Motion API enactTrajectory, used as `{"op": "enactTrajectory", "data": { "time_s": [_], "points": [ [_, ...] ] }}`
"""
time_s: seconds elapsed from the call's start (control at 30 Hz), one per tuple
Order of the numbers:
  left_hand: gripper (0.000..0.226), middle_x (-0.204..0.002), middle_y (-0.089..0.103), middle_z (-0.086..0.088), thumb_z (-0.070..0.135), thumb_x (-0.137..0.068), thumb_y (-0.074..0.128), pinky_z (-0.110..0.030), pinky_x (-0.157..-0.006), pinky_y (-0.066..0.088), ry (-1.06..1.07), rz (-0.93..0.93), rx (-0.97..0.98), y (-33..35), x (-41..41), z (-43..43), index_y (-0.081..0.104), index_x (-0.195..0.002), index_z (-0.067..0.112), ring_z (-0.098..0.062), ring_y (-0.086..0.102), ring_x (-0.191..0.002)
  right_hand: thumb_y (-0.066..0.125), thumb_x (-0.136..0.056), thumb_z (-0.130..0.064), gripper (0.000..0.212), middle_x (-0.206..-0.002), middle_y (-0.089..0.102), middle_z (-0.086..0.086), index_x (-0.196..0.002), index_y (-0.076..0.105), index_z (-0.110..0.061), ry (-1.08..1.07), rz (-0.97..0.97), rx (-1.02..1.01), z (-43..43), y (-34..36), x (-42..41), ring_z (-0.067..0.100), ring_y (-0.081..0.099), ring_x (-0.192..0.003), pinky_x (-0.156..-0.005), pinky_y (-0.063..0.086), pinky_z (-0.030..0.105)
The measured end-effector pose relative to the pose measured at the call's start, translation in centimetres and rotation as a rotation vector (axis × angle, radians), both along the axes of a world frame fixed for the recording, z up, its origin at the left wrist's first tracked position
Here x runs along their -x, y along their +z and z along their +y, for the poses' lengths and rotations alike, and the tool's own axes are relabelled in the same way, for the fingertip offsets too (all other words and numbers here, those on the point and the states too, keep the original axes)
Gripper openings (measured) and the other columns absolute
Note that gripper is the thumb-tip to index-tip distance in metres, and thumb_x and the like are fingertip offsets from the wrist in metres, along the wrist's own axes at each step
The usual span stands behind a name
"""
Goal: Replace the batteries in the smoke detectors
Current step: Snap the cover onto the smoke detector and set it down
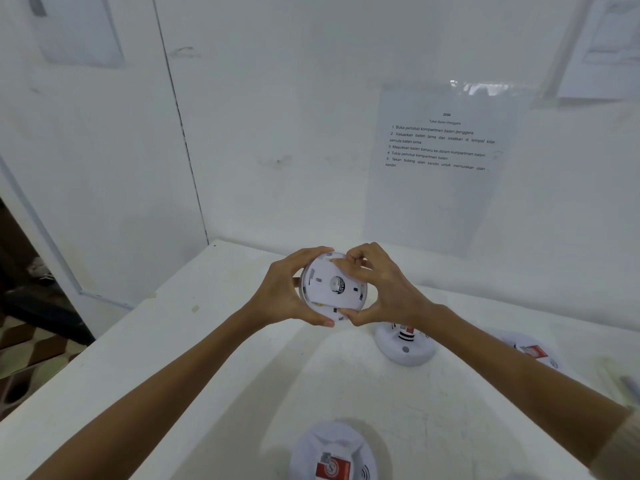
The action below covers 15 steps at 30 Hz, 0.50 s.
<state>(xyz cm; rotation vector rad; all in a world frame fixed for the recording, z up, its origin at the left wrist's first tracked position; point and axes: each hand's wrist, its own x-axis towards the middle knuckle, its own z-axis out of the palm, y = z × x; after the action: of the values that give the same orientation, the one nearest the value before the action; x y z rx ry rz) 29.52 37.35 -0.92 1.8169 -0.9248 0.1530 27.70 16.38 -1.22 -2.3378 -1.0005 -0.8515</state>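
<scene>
Head view, from the left: a strip of dark patterned floor [31, 344] shows past the edge of the white worktop [194, 368]. Above it a white wall panel [104, 168] carries a pale sheet [79, 29] near the top and meets the back wall at a thin dark seam. The worktop is scuffed, with a few small marks along its left side.

Over the middle of the worktop the left hand [289, 292] curls round the left rim of the held smoke detector [329, 289], thumb at the bottom edge. It is lifted clear of the surface and tilted so its flat back with a round label faces the camera. The right hand [382, 289] grips the opposite rim, fingers bent over the top edge.

Another smoke detector [334, 455] with a red sticker lies at the near edge. A third smoke detector [405, 349] sits just below the right wrist, and a blurred fourth smoke detector [533, 351] lies further right. A printed instruction sheet [440, 161] is taped to the back wall above them.
</scene>
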Motion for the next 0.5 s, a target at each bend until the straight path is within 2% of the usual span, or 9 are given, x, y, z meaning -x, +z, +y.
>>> {"op": "enactTrajectory", "data": {
  "time_s": [0.17,0.3,0.5],
  "points": [
    [0.093,-0.122,0.057,0.017,0.034,-0.039,0.088,-0.014,-0.078,0.050,-0.008,0.016,-0.003,-0.1,0.2,-0.4,0.049,-0.123,0.031,-0.003,0.055,-0.111,0.069,-0.065,-0.045,0.066,-0.106,0.038,0.001,-0.120,0.048,-0.017,0.034,-0.023,0.061,-0.6,0.3,0.1,0.020,0.042,-0.093,-0.081,0.044,0.029],
    [0.094,-0.123,0.059,0.011,0.034,-0.039,0.089,-0.016,-0.078,0.051,-0.002,0.025,0.002,-0.3,0.4,-0.8,0.051,-0.124,0.025,-0.005,0.056,-0.111,0.068,-0.063,-0.043,0.068,-0.103,0.036,0.002,-0.119,0.053,-0.009,0.032,-0.011,0.110,-0.8,0.7,0.1,0.022,0.040,-0.092,-0.077,0.048,0.036],
    [0.095,-0.124,0.056,0.012,0.034,-0.040,0.089,-0.019,-0.079,0.052,-0.007,-0.004,-0.002,-0.3,0.5,-0.9,0.050,-0.126,0.023,-0.007,0.055,-0.113,0.066,-0.063,-0.045,0.067,-0.100,0.034,0.001,-0.119,0.046,-0.014,0.035,-0.025,0.167,-0.8,1.2,0.2,0.019,0.036,-0.090,-0.074,0.043,0.030]
  ]
}}
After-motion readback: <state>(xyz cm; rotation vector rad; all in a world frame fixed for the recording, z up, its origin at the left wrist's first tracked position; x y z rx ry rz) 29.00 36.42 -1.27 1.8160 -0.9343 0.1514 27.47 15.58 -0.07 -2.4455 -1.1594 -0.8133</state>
